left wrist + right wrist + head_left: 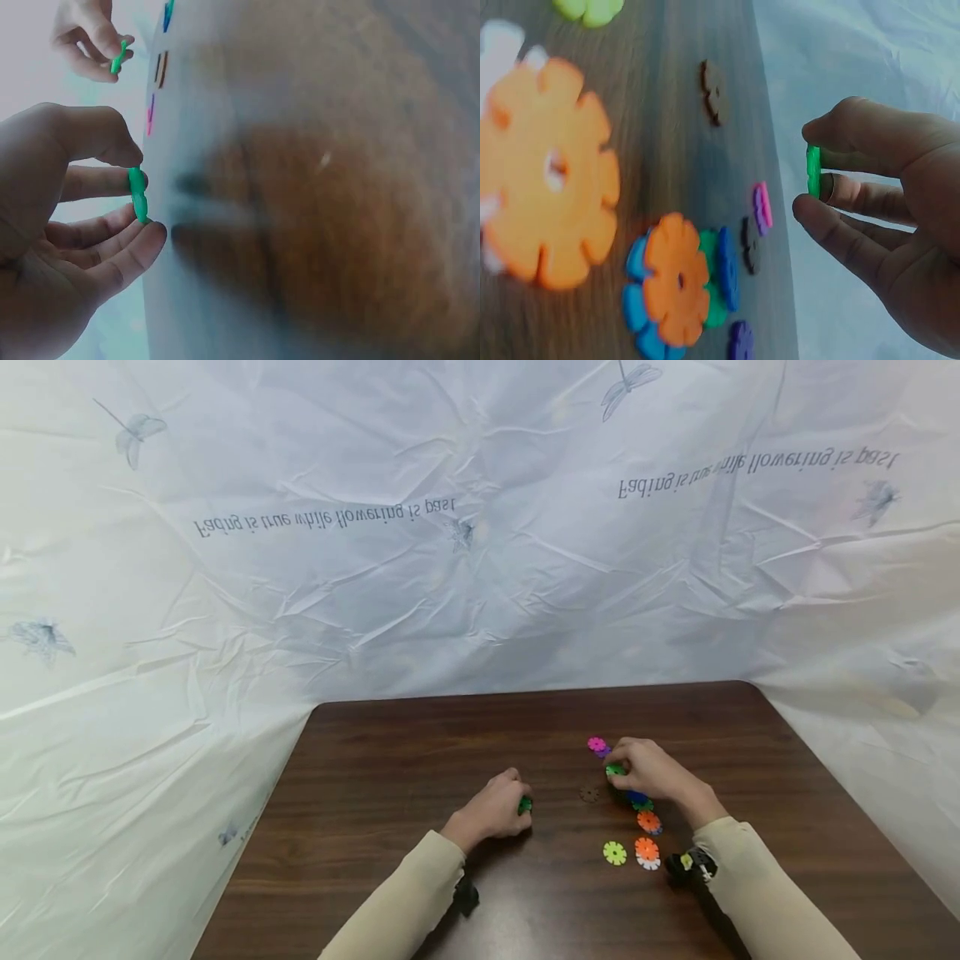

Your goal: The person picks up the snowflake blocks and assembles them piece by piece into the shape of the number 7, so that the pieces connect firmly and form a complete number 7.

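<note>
In the head view my left hand (491,808) holds a green notched disc (525,805) low over the dark table. The left wrist view has this green disc (138,193) edge-on, pinched between thumb and fingers. Farther right, my right hand (654,770) grips another green notched disc (615,770) above several loose discs. Seen from the right wrist, that green disc (814,171) is upright between the thumb and fingertips. Close under the right hand lie a blue disc (637,797) and a green one, partly hidden by the hand.
A brown disc (589,794) lies between the hands. Beyond are overlapping pink (596,744) and purple discs. Nearer me lie a lime disc (615,853), an orange disc (647,848) over a white one, and another orange disc (648,821) over blue. White sheeting (480,643) surrounds the table.
</note>
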The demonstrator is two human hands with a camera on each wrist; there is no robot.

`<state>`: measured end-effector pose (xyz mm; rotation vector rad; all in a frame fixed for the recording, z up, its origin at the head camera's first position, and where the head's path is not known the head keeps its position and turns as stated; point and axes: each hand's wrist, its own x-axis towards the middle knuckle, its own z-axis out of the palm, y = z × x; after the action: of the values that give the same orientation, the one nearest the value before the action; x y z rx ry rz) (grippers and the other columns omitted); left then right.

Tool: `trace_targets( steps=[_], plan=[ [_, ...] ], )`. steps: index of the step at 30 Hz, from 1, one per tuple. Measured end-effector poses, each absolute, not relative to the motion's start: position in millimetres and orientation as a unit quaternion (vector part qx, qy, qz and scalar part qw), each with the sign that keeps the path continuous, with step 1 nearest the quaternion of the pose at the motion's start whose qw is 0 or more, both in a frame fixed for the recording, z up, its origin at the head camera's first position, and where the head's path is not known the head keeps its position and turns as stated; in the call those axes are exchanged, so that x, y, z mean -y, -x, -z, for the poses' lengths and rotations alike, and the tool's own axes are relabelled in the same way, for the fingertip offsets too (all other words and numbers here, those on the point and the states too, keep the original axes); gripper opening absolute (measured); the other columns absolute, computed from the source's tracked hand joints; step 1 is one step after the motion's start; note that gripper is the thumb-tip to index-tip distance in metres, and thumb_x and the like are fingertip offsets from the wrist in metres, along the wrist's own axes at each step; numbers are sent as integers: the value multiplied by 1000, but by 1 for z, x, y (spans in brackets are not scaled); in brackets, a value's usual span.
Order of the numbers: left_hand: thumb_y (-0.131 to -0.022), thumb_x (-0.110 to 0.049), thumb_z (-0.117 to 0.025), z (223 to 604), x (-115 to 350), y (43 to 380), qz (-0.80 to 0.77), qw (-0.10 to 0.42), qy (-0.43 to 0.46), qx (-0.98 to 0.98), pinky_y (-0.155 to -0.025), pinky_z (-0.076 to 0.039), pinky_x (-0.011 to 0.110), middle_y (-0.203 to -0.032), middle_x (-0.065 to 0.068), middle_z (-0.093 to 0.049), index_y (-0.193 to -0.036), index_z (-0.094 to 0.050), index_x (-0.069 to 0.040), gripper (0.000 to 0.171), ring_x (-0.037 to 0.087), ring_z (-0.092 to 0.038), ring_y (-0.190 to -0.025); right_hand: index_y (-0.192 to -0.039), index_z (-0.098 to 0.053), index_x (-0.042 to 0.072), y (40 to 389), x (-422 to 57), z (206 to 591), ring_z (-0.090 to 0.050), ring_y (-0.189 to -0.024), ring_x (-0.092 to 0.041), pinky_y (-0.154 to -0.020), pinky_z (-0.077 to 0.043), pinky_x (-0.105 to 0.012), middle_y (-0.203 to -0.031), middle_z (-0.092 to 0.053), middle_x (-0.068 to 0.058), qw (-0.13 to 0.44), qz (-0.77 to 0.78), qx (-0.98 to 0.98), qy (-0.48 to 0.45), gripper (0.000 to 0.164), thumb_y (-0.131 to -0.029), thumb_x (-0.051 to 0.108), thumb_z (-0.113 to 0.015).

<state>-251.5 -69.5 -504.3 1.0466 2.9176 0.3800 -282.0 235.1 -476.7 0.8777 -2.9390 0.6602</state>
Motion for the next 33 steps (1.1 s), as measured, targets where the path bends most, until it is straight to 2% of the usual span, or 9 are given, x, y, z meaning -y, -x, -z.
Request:
trace_targets(
  steps=[5,7,15,22,28,33],
  plan=[
    [-89,-17,-63,503,81,253,-151,-2,-317,-936,-83,-50,31,-109,1,-61,-110,-72,-14,23,14,-55,-96,-111,-73,7,282,-224,468,-47,-67,-5,-58,-43,-23,-98,-63,-3,1,-230,928,-295,24,-89,17,-69],
    [-90,-17,-62,501,85,252,-169,-6,-306,-937,-86,-50,35,-111,2,-61,-113,-71,-13,25,15,-57,-97,-111,-73,8,282,-219,465,-47,-66,-4,-58,-43,-23,-97,-64,-3,12,-233,922,-310,23,-89,16,-69],
    [-90,-12,-61,499,94,252,-237,-36,-279,-930,-74,-53,28,-113,6,-61,-118,-69,-7,30,17,-61,-91,-120,-68,8,284,-196,456,-51,-70,-1,-60,-47,-21,-94,-65,1,41,-233,913,-332,32,-89,17,-70],
    [-87,-10,-60,499,97,254,-316,-42,-248,-915,-70,-51,24,-111,7,-61,-118,-68,-6,32,17,-62,-86,-115,-68,4,283,-179,449,-64,-80,-12,-65,-53,-23,-104,-66,-6,51,-260,900,-345,29,-87,12,-71],
    [-86,-10,-59,498,97,256,-373,-44,-238,-896,-71,-52,24,-102,1,-64,-118,-68,-6,34,11,-62,-83,-118,-67,9,284,-168,449,-67,-90,-16,-71,-57,-28,-110,-64,-5,48,-282,892,-349,30,-88,11,-71],
    [-86,-9,-60,496,94,256,-382,-54,-235,-892,-73,-53,24,-96,0,-62,-123,-65,-5,38,11,-64,-84,-118,-67,9,285,-161,450,-67,-87,-15,-69,-56,-24,-108,-66,-5,60,-299,881,-361,31,-87,10,-72]
  ],
)
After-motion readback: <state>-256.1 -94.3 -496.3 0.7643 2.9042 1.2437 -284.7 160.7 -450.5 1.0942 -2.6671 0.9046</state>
